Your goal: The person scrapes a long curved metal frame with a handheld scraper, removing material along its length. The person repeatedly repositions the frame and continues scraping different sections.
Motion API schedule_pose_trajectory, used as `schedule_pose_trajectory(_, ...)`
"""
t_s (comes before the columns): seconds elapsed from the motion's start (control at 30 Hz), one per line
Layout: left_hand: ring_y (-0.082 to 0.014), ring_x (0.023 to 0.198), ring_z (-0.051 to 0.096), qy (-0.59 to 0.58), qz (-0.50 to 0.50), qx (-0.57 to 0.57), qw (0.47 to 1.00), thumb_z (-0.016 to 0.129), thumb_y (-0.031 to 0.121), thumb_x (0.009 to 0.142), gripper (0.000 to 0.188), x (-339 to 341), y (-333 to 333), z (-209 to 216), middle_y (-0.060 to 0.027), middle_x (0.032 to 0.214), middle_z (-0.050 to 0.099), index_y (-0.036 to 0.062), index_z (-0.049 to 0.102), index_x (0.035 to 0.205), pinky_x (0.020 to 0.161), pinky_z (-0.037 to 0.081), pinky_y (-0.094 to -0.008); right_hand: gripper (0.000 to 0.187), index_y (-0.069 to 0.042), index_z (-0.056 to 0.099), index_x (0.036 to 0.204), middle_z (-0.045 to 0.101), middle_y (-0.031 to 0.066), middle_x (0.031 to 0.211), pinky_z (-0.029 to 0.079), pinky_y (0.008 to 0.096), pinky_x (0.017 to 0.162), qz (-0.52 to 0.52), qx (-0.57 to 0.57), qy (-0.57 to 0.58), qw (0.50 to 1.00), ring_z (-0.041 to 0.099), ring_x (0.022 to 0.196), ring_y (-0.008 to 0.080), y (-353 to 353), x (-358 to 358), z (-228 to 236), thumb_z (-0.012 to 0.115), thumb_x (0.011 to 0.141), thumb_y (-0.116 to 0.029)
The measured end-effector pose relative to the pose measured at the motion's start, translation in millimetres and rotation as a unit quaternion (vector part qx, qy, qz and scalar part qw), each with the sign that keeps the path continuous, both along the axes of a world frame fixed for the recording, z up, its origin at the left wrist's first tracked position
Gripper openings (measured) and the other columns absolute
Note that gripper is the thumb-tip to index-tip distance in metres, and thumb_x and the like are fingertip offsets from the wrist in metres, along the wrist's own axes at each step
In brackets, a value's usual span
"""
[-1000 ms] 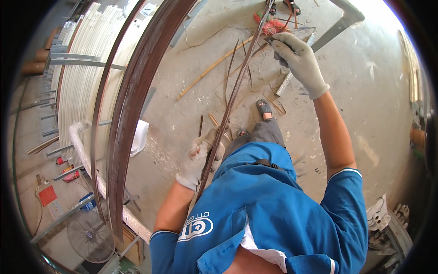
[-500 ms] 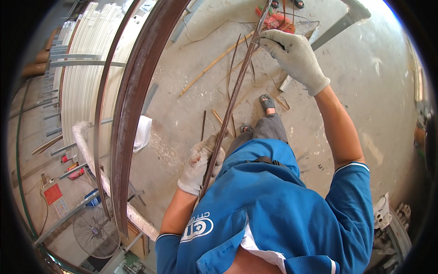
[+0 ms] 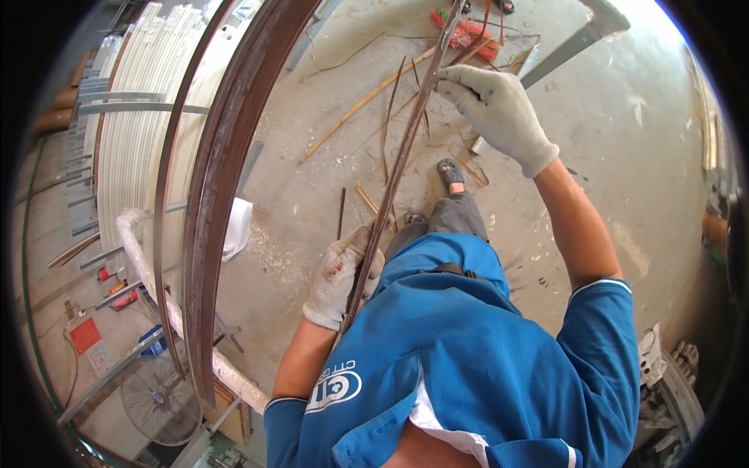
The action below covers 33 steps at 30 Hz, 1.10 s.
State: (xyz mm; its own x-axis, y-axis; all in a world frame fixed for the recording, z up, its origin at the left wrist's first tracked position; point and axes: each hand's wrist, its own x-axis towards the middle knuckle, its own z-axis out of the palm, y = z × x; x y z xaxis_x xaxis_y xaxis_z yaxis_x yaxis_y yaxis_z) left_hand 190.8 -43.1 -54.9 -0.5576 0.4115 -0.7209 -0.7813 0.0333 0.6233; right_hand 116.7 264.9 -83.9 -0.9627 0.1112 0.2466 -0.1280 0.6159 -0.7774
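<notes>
A long, narrow dark-brown strip point(image 3: 400, 165) slants across in front of me, from beside my left forearm up past the top edge. My left hand point(image 3: 334, 282), in a soiled pale work glove, is closed around its lower part; some fingers are hidden behind it. Higher up, my right hand point(image 3: 505, 118), in a matching glove, has its fingers bent and their tips pinched at the strip's right edge. To the left, a wider brown profile point(image 3: 226, 156) and a thinner brown bar point(image 3: 165, 171) run roughly alongside the strip.
Stacked white lengths point(image 3: 136, 117) lie on a metal rack at left. A plastic-wrapped tube point(image 3: 234, 381) and a floor fan point(image 3: 160, 398) are at lower left. A bamboo pole point(image 3: 363, 101), offcuts and a red broom head point(image 3: 468, 35) lie on the floor. A metal bar point(image 3: 573, 51) juts in at upper right.
The view has shifted slightly, so the floor items sit a little further left. Both hands keep nearly the same places along the strip; the right fingertips have moved slightly down.
</notes>
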Motion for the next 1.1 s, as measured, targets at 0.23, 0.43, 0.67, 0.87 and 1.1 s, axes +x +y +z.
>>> schedule_pose_trajectory(0.23,-0.0051,0.044,0.043,0.005,-0.014,-0.026,1.000,0.054,0.047,0.104,0.054,-0.3,0.2,-1.8,0.0030,0.063,0.051,0.0042,0.059,0.136,0.039,0.032,-0.0220,0.043,0.000,0.071,0.093,0.053,0.0047,0.065,0.046,0.0317,0.062,-0.083,-0.158,-0.012,0.984,0.050,0.062,0.0128,-5.1,-7.9,-7.3,0.072,0.093,-0.044)
schedule_pose_trajectory(0.43,-0.0051,0.042,0.042,0.014,-0.009,-0.026,1.000,0.056,0.046,0.104,0.052,2.1,-1.1,-13.6,0.0030,0.062,0.050,0.0055,0.061,0.135,0.038,0.031,-0.0217,0.026,0.000,0.073,0.098,0.058,-0.0035,0.075,0.041,0.0241,0.062,-0.027,-0.154,-0.127,0.979,0.049,0.068,0.0045,-8.4,-14.5,-2.8,0.070,0.095,-0.025)
schedule_pose_trajectory(0.67,-0.0036,0.045,0.039,0.036,-0.006,-0.021,0.999,0.055,0.043,0.105,0.049,5.0,-2.6,-21.7,0.0043,0.061,0.046,0.0068,0.061,0.137,0.039,0.030,-0.0223,0.027,-0.003,0.074,0.100,0.061,-0.0031,0.077,0.036,0.0220,0.062,-0.033,-0.278,-0.157,0.947,0.048,0.069,0.0044,-4.7,-3.9,2.4,0.068,0.097,-0.030)
schedule_pose_trajectory(0.87,-0.0030,0.046,0.033,0.041,-0.001,-0.043,0.998,0.052,0.039,0.107,0.045,9.0,1.9,-22.8,0.0065,0.062,0.042,0.0083,0.062,0.138,0.041,0.028,-0.0218,0.030,-0.001,0.074,0.101,0.064,-0.0007,0.077,0.041,0.0234,0.063,-0.031,-0.231,-0.145,0.962,0.051,0.068,0.0053,-5.2,-10.5,-5.3,0.071,0.095,-0.030)
schedule_pose_trajectory(1.1,-0.0027,0.049,0.037,0.094,0.006,-0.013,0.995,0.055,0.043,0.105,0.050,13.1,-3.4,-34.8,0.0061,0.065,0.045,0.0071,0.059,0.140,0.041,0.030,-0.0221,0.031,0.004,0.075,0.095,0.072,0.0063,0.079,0.052,0.0298,0.074,-0.037,-0.188,-0.126,0.973,0.066,0.074,0.0138,4.0,-7.3,1.2,0.073,0.090,-0.027)
